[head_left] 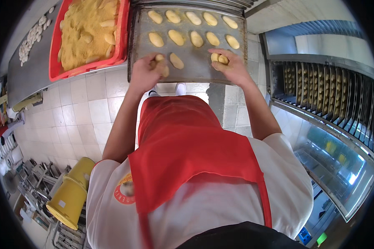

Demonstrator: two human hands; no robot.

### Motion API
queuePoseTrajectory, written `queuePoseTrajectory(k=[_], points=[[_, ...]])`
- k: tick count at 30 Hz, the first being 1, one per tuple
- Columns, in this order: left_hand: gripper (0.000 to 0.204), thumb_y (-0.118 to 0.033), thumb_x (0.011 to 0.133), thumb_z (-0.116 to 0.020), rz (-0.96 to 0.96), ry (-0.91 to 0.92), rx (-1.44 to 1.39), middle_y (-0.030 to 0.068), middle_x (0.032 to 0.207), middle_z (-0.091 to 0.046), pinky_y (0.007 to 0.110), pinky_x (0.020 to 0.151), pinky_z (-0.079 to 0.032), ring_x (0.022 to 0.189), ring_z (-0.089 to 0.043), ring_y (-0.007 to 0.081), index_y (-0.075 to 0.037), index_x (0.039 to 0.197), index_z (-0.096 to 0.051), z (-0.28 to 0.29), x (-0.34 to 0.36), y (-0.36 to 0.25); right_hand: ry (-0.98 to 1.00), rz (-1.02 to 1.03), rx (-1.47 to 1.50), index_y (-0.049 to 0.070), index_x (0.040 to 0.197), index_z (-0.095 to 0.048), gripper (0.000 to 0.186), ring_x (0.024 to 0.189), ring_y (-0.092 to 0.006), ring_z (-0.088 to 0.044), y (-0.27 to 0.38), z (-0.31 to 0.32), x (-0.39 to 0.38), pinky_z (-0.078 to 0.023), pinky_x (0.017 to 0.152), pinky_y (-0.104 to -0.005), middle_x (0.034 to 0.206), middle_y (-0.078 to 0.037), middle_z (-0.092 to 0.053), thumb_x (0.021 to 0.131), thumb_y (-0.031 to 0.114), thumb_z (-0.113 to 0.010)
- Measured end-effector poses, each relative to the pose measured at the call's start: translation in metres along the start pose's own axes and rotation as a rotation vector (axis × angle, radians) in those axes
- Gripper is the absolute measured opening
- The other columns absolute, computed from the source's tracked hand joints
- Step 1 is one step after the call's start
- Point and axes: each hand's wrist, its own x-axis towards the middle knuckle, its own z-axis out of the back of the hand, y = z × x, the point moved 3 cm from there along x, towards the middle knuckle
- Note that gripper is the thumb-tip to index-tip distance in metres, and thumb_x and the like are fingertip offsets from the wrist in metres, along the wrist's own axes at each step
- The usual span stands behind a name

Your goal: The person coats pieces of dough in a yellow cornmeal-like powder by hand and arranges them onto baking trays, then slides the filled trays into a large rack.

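Pale floor tiles (78, 90) run through the workroom below a dark baking tray (187, 76) at the top centre of the frame. Near that tray's lower edge we see a lone dough piece (176, 61), an elongated oval lying flat between the two hands. Its long axis slants from upper left to lower right. We judge this spacing to matter most: the piece lies just right of the left hand (146, 74) and well apart from the right hand (235, 69), so the left is nearer. Bare metal separates it from the right hand.

The left hand is curled around yellow-coated dough, though blur keeps us from counting the pieces. The right hand, narrow in its grip, holds two small pieces (223, 59) at its fingertips. Above them, we count two rows of five coated ovals (196, 39), most slanting the same way as the lone one.

Further out, at upper left, a red crate (123, 37) of yellow crumbs (83, 37) sits on a steel bench (33, 79), beside small white lumps (31, 39). At right, we see a rack (320, 87) of filled trays.

As for writing, we find a round badge (124, 193) with pale lettering on the white shirt (220, 203), partly lost in folds, and a white label on a yellow bucket (68, 199) at lower left, too small to read.
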Motion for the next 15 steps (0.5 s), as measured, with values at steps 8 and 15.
queuePoseTrajectory(k=[8, 15], points=[[0.042, -0.026, 0.090, -0.074, -0.200, 0.143, 0.528, 0.0224, 0.101, -0.076, 0.045, 0.081, -0.059, 0.090, -0.074, 0.0361, -0.001, 0.123, -0.069, -0.107, 0.035, -0.012, -0.147, 0.131, -0.337, 0.008, 0.115, -0.072, 0.045, 0.102, -0.0336, -0.071, -0.039, 0.001, 0.003, -0.055, 0.089, -0.0412, 0.111, -0.018, -0.072, 0.078, 0.028, -0.088], [0.056, -0.027, 0.089, -0.075, -0.069, 0.113, 0.538, 0.0290, 0.106, -0.073, 0.051, 0.094, -0.056, 0.105, -0.071, 0.0459, 0.008, 0.131, -0.062, -0.110, 0.034, -0.017, -0.505, 0.224, -0.223, 0.005, 0.113, -0.071, 0.031, 0.100, -0.0377, -0.070, -0.060, 0.037, -0.034, -0.057, 0.086, -0.0424, 0.112, -0.018, -0.069, 0.084, 0.012, -0.080]])
